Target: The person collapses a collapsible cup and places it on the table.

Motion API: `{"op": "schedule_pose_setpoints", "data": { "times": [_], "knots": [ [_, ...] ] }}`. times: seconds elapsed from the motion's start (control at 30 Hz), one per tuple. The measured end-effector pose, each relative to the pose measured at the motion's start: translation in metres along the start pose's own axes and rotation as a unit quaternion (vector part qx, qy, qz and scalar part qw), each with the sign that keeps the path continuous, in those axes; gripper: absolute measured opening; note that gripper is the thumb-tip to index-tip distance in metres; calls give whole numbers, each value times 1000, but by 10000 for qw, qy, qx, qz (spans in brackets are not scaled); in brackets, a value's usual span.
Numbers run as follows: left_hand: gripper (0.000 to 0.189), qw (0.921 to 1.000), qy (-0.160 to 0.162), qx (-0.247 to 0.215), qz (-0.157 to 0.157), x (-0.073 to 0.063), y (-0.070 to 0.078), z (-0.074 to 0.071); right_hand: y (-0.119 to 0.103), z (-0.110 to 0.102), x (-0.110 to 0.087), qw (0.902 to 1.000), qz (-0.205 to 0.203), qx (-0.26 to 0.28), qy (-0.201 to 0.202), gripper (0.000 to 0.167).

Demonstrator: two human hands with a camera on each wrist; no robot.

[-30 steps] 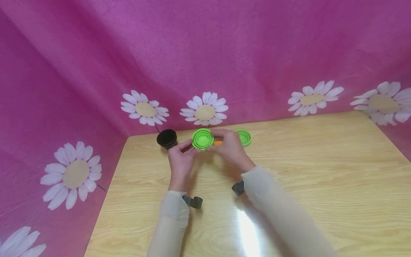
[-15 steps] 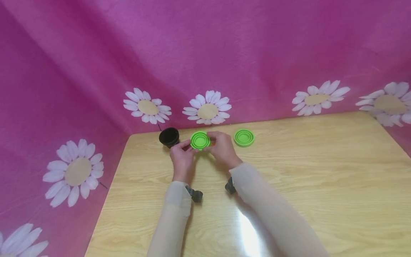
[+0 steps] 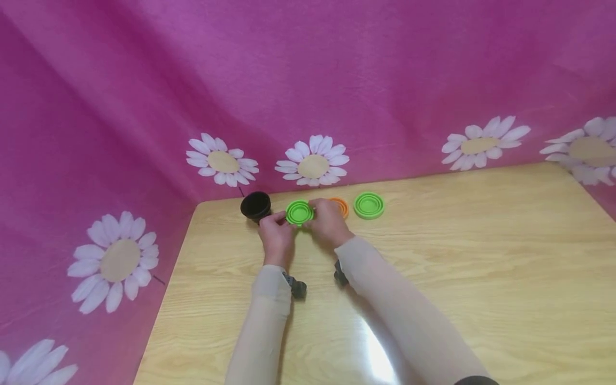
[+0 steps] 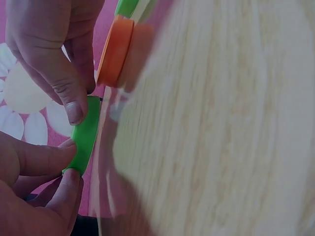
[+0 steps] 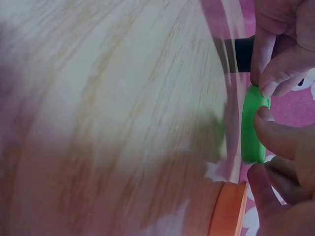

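Observation:
A green collapsible cup [image 3: 299,213], flattened into rings, is held between both hands near the table's back edge. My left hand [image 3: 277,238] pinches its left rim between thumb and fingers. On the opposite rim, my right hand [image 3: 329,222] grips with thumb and fingers. Both wrist views show the green cup [image 4: 84,137] edge-on, a shallow band with fingertips at both ends. Just behind the right hand lies an orange collapsed cup [image 3: 343,206], partly hidden in the head view. A second green collapsed cup [image 3: 369,205] lies flat to its right.
Left of the hands a black cup [image 3: 255,205] stands with its mouth up, close to the left hand. The wooden table [image 3: 457,267] ends at a pink cloth backdrop [image 3: 385,96] with daisies behind and on the left.
Both hands have shifted slightly left and down with the green cup. The orange cup, mostly covered by the right hand before, now shows more beside it. The view has shifted a little.

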State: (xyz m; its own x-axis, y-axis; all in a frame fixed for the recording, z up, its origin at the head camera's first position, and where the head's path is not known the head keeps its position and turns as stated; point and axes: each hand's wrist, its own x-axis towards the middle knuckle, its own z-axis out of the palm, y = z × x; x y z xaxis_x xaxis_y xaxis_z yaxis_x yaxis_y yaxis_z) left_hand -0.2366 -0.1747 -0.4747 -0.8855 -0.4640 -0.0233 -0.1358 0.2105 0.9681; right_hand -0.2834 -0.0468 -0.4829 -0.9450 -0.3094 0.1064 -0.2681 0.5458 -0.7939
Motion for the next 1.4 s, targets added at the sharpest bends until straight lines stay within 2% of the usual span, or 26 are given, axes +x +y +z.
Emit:
{"op": "schedule_pose_setpoints", "data": {
  "times": [0.17, 0.47, 0.63, 0.7, 0.87, 1.0, 1.2, 1.3, 1.4],
  "knots": [
    [42, 9994, -80, 328, 82, 4, -5, 0, 1, 3, 3, 9992, -76, -372, -128, 34],
    [32, 9950, -175, 888, 427, 8, -13, -1, -2, 7, 6, 9928, -31, -1174, -221, 21],
    [37, 9950, -103, 876, 478, 10, -19, -6, -8, 6, 6, 9930, 99, -1146, -259, 28],
    [37, 9949, -74, 895, 451, 11, -22, -10, -12, 5, 7, 9942, 176, -1041, -177, 37],
    [30, 9938, -70, 1092, 220, 12, -24, -30, -23, 5, 11, 9979, 327, -560, 28, 54],
    [22, 9910, 212, 1300, 224, 13, -23, -48, -27, 9, 13, 9991, 391, -133, -19, 55],
    [16, 9867, 1063, 1169, 372, 17, -21, -66, -35, 24, 16, 9992, 367, 111, -70, 54],
    [27, 9880, 1259, 876, 171, 20, -20, -71, -42, 31, 18, 9995, 241, 194, -86, 55],
    [50, 9925, 1163, 382, -32, 23, -17, -73, -50, 36, 20, 9993, 248, 252, -99, 58]
  ]
}}
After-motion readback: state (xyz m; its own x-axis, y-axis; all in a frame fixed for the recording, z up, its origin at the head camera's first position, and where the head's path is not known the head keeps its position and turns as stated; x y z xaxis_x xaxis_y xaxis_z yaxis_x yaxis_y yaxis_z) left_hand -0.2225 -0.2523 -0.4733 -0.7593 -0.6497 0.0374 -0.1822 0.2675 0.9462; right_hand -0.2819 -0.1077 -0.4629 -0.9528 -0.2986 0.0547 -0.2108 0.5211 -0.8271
